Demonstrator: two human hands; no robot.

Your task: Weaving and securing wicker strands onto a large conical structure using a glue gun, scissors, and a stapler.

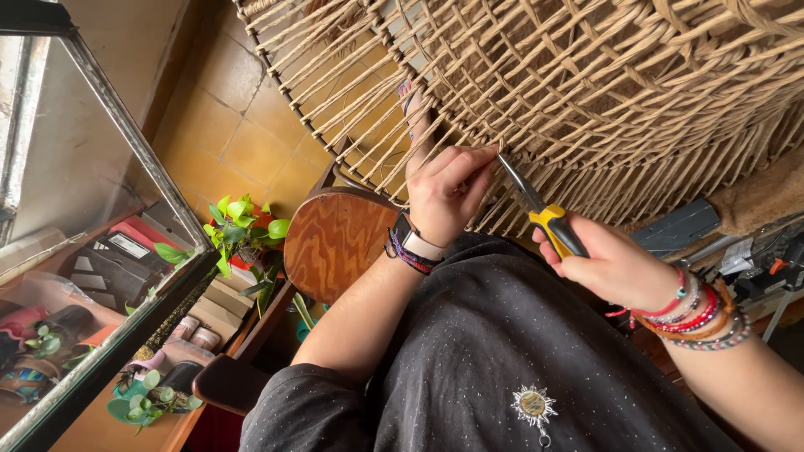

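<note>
Closest in, the right hand (pixel 615 266) is wrapped tight around the yellow grip of a slim metal tool (pixel 540 209), angled up so its dark tip pokes into the weave right by the other hand's fingertips, probably to pry or tuck a strand. The left hand (pixel 448 194), smartwatch and beaded bracelets on the wrist, is curled with fingers pinching 1 tan cord, seemingly to hold it taut against the big woven piece (pixel 603 84), a rough twisted-rope lattice on a dark round frame. Further off: a glossy wood-grain chair seat (pixel 331 243) and leafy green potted plants (pixel 243 222).
</note>
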